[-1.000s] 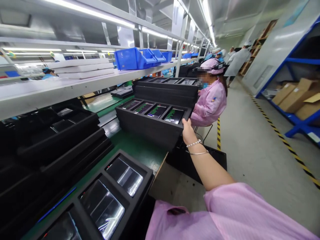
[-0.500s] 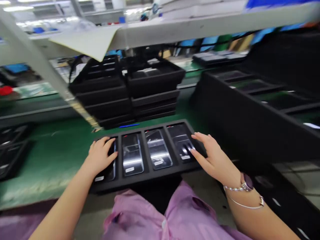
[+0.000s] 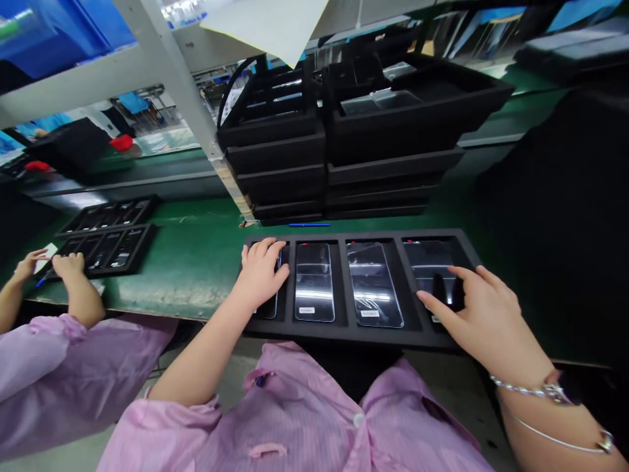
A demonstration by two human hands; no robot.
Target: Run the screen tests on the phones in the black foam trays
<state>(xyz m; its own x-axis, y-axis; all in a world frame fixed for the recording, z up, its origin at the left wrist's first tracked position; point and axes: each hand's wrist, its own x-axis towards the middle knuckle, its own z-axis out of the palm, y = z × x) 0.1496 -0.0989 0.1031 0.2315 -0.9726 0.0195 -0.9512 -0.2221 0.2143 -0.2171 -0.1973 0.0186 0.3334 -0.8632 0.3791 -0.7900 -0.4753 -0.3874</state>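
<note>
A black foam tray (image 3: 339,333) lies across the green bench in front of me, with dark-screened smartphones in its compartments. My left hand (image 3: 260,275) rests over the leftmost phone (image 3: 268,309), fingers spread and partly covering it. Two uncovered phones, one left of centre (image 3: 314,282) and one right of centre (image 3: 375,282), each bear a small white label near the lower end. Above the rightmost phone (image 3: 428,257), my right hand (image 3: 479,311) is open, thumb and forefinger apart. Whether its fingertips touch that phone or the tray, I cannot tell.
Stacked black trays (image 3: 383,157) stand behind, with a blue pen (image 3: 309,225) before them. A metal post (image 3: 196,105) rises at their left. Further left, a co-worker's hands (image 3: 69,264) are at other phone trays (image 3: 111,252). A dark bulk (image 3: 560,216) fills the right side.
My view has swung left, so the tray and stacks appear further right and a co-worker has come into view. Both hands stay at the tray's two ends.
</note>
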